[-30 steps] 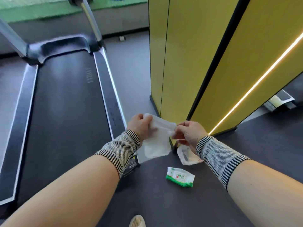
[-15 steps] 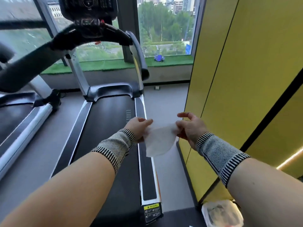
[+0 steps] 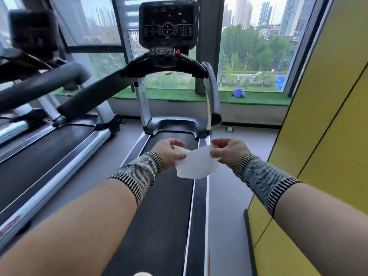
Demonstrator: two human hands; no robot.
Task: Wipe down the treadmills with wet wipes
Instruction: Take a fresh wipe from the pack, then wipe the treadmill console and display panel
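Observation:
A white wet wipe (image 3: pixel 196 164) is stretched between my two hands above the treadmill's black belt (image 3: pixel 159 216). My left hand (image 3: pixel 170 151) pinches its left edge and my right hand (image 3: pixel 229 152) pinches its right edge. The treadmill stands straight ahead, with a dark console (image 3: pixel 168 21) at the top, curved black handrails (image 3: pixel 212 86) and silver uprights (image 3: pixel 144 104). Both wrists wear striped knitted bands.
A second treadmill (image 3: pixel 49 148) stands to the left, its padded handrail (image 3: pixel 39 84) reaching toward me. A yellow wall panel (image 3: pixel 328 136) runs close along the right. Grey floor (image 3: pixel 227 196) lies between treadmill and wall. Large windows (image 3: pixel 254 46) close off the far end.
The view has lifted from the floor and the wipe pack up to the treadmill console. My hands have spread the wipe wider between them.

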